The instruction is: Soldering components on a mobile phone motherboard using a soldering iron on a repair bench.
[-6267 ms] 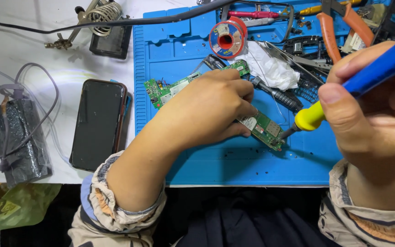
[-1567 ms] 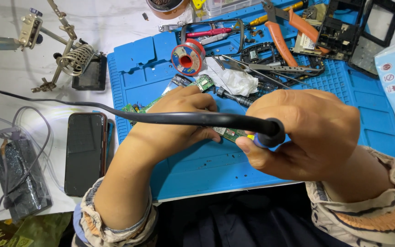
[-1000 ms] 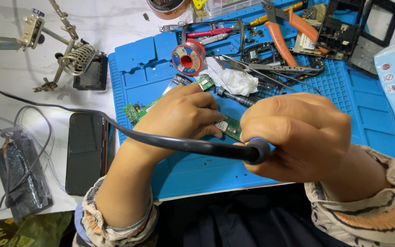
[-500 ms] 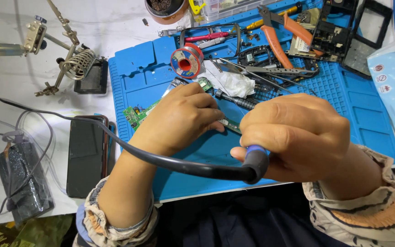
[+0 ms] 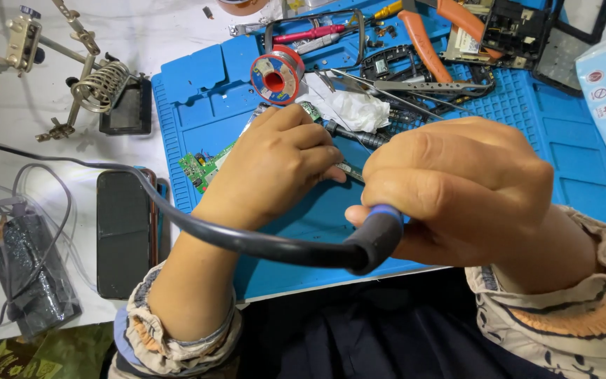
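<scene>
We see a ribbed blue rubber mat [image 5: 569,151] across the centre and upper right of the frame, its moulded top trays holding orange-handled pliers [image 5: 426,38], tweezers and a solder reel [image 5: 276,74]. Centre right, our right hand [image 5: 457,189] is curled tight round a soldering iron's handle [image 5: 376,235], its thick black cable [image 5: 198,228] trailing left. Centre, our left hand [image 5: 275,165] presses bent fingers on a flat green circuit board [image 5: 201,168] lying on the mat.

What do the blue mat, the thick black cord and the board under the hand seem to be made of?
The blue mat looks like matte silicone or rubber: soft sheen, moulded ridges and shallow trays. The black cord seems rubber-sheathed, smooth and bending in a loose curve. The green board, under the left hand, looks like rigid circuit-board laminate with tiny metal parts. The right hand grips the cord's tool.
</scene>
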